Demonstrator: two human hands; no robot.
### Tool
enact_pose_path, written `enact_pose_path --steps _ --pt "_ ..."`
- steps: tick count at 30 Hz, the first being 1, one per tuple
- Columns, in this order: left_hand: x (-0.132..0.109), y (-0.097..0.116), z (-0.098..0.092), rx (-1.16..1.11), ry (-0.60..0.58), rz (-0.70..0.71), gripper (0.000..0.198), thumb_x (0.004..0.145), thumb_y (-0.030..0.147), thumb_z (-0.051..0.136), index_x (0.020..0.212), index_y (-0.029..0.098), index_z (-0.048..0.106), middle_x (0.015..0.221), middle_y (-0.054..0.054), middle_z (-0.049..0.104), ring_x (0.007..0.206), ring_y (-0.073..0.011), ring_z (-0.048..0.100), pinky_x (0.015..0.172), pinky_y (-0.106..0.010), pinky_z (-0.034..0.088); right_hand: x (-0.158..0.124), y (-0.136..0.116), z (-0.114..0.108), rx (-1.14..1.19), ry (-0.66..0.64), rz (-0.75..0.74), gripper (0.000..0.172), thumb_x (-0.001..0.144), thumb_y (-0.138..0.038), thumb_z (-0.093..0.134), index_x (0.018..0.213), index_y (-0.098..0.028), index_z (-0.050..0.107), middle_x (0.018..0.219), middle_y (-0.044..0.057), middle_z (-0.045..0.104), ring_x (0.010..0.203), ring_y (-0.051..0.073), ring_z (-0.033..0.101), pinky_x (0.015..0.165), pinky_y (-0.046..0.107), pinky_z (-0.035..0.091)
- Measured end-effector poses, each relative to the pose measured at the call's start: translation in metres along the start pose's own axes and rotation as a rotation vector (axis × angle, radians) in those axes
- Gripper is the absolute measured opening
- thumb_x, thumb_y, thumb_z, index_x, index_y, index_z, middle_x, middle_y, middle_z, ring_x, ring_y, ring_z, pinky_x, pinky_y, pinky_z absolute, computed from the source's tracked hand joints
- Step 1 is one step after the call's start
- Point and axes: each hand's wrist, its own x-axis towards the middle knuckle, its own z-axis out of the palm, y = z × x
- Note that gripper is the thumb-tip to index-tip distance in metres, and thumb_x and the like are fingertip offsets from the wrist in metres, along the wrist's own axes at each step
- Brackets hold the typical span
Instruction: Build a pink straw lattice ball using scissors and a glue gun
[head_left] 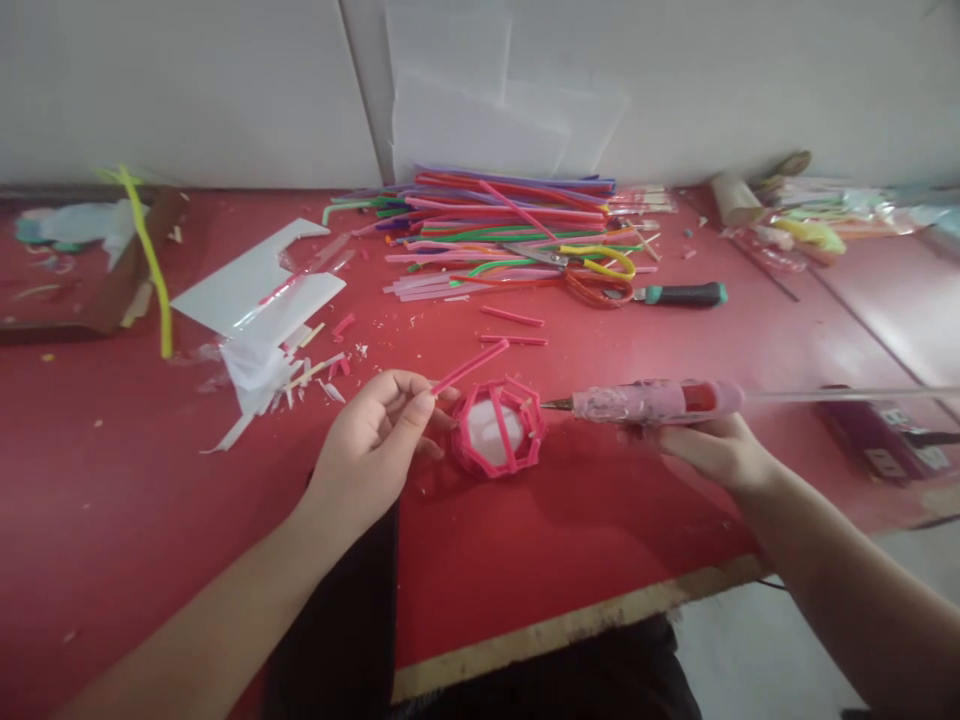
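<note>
Between thumb and fingertips, my left hand (382, 430) pinches a short pink straw piece (474, 364). Just to its right sits a pink basket-like frame (538, 440) with a many-sided rim, a bar across it and a white inside. My left fingers are close to its left side; contact I cannot make out. My right hand (716, 450) is wrapped round a pink glue gun (637, 402), whose metal nozzle points left at the frame's right rim. A clear glue stick (840, 395) sticks out of the gun's back. Two short pink pieces (512, 316) lie beyond the frame.
Bundles of coloured straw-like sticks (510, 215) lie at the back, with scissors (592, 265) and a green-black handled tool (686, 294) before them. White card (259, 275) and scraps lie left. A purple power strip (874, 435) is at right. The table's front edge (577, 630) is near me.
</note>
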Motion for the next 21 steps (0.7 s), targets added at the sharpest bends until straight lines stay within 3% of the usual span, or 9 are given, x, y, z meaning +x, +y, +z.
enact_pose_path --steps 7,21 --pt "-0.0013 -0.001 0.004 0.087 0.063 0.025 0.021 0.095 0.039 0.057 0.091 0.02 0.05 0.114 -0.009 0.072 0.083 -0.0145 0.069 0.064 -0.023 0.058 0.0046 0.0022 -0.0067 -0.036 -0.053 0.011 0.014 0.073 -0.025 0.062 0.067 -0.017 0.072 0.067 0.008 0.071 0.062 0.019 0.064 0.057 0.029 0.05" --pt "-0.0008 -0.0021 0.0032 0.134 0.037 0.049 0.02 0.096 0.04 0.054 0.092 0.02 0.052 0.106 -0.007 0.07 0.081 -0.0154 0.069 0.063 -0.026 0.057 0.0054 0.003 -0.0045 -0.073 -0.034 0.047 0.017 0.069 -0.03 0.06 0.064 -0.017 0.069 0.061 0.005 0.066 0.057 0.018 0.059 0.052 0.028 0.047"
